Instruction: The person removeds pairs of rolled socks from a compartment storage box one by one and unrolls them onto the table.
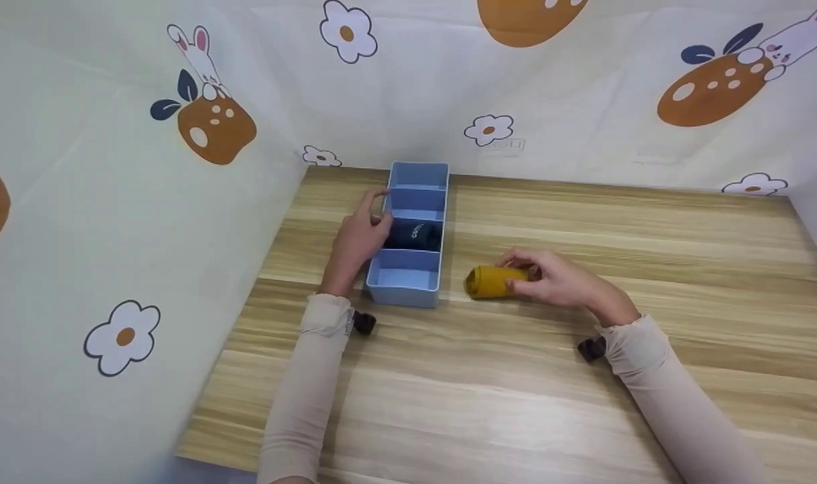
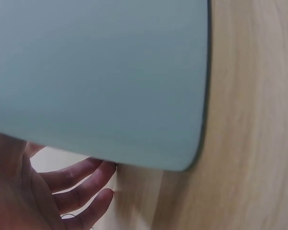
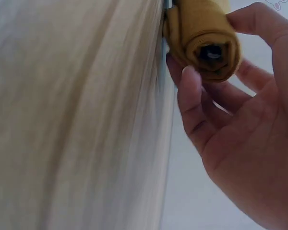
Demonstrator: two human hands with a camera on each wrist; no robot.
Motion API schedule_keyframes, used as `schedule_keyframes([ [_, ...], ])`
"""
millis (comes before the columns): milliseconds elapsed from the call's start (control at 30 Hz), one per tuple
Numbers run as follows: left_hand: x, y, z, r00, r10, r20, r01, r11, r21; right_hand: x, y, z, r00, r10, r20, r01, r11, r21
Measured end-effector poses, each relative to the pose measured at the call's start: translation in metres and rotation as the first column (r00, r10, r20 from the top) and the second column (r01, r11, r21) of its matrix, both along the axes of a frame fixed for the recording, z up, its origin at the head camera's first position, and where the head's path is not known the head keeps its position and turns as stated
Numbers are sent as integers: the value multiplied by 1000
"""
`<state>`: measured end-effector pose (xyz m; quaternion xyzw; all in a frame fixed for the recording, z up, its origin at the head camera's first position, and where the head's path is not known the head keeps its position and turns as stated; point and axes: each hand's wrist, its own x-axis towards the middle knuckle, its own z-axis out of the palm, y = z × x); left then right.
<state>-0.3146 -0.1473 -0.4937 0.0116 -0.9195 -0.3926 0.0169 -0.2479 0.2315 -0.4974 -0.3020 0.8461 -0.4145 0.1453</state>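
Observation:
A long light-blue divided box (image 1: 405, 296) stands on the table, its compartments in one row. In one compartment lies a dark rolled cloth (image 1: 411, 234) with pale lettering. At the box's left side is my left hand (image 1: 360, 238), thumb and index fingertip at the rim. The left wrist view shows the other fingers (image 2: 84, 187) loosely bent beside the box's wall (image 2: 110, 86); its thumb is hidden there. Right of the box, my right hand (image 1: 553, 277) holds a yellow rolled cloth (image 1: 492, 281) between thumb and fingers. The roll's spiral end (image 3: 213, 55) shows in the right wrist view.
The wooden table (image 1: 462, 376) meets a patterned cloth backdrop (image 1: 408, 87) at the back and left. Dark wrist-camera mounts (image 1: 363, 323) sit under both sleeves, close above the tabletop. The box's far end is close to the back cloth.

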Motion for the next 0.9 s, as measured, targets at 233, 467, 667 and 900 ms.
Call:
schedule_keyframes([
  [233, -2, 3, 6, 997, -26, -68, 26, 1000, -11, 0, 4, 2, 995, -59, -83, 60, 998, 9],
  [467, 5, 10, 22, 975, -43, -219, 17, 992, -121, 1, 2, 4, 993, -64, -97, 63, 998, -16],
  [667, 33, 43, 49, 890, -389, -237, 347, 916, -199, 0, 3, 3, 982, -47, -181, 57, 997, 48],
  [900, 67, 108, 54, 662, -750, 14, 704, 614, -357, -1, 4, 3, 988, -20, -150, 22, 1000, 9],
])
